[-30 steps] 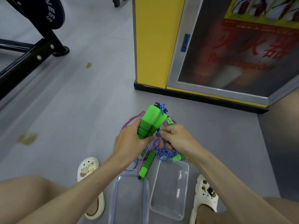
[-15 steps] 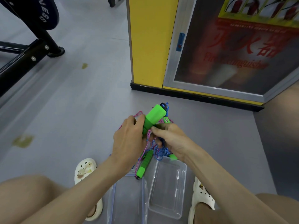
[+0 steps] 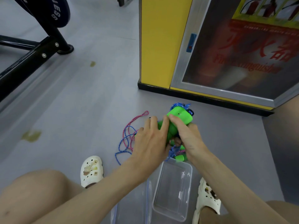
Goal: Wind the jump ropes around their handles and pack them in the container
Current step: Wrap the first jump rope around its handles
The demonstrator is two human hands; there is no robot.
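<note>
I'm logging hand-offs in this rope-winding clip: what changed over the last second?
The green handles passed from the left hand to the right hand. The right hand, which had been pinching the rope beside them, now grips them. The left hand let go and opened, its fingers straight against them. The container and lid stayed on the floor between the feet, with nothing packed.
</note>
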